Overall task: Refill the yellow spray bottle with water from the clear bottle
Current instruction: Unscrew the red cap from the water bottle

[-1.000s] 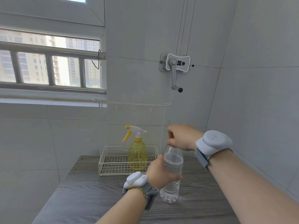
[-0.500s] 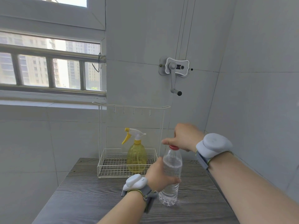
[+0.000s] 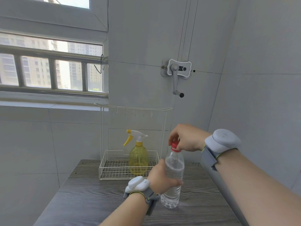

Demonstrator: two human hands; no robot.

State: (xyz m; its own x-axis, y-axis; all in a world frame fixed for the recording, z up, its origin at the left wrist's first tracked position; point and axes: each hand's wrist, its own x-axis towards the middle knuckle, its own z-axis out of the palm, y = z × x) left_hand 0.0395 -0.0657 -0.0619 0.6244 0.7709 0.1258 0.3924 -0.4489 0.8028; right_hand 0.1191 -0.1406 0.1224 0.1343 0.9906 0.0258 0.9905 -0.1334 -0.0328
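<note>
1. Compared with a second ago, we are seeing the red cap (image 3: 175, 146) uncovered now, because the right hand (image 3: 187, 138) has shifted a little.
2. We are pinching the cap with the right fingertips, closed on it from above.
3. We are wrapping the left hand (image 3: 160, 178) around the middle of the clear bottle (image 3: 173, 176), which is standing on the wooden table (image 3: 84, 199).
4. The yellow spray bottle (image 3: 138, 158) is standing behind it in the white wire rack (image 3: 114, 170).

The right hand (image 3: 187, 138) has uncovered the clear bottle's red cap (image 3: 175, 146).
</note>
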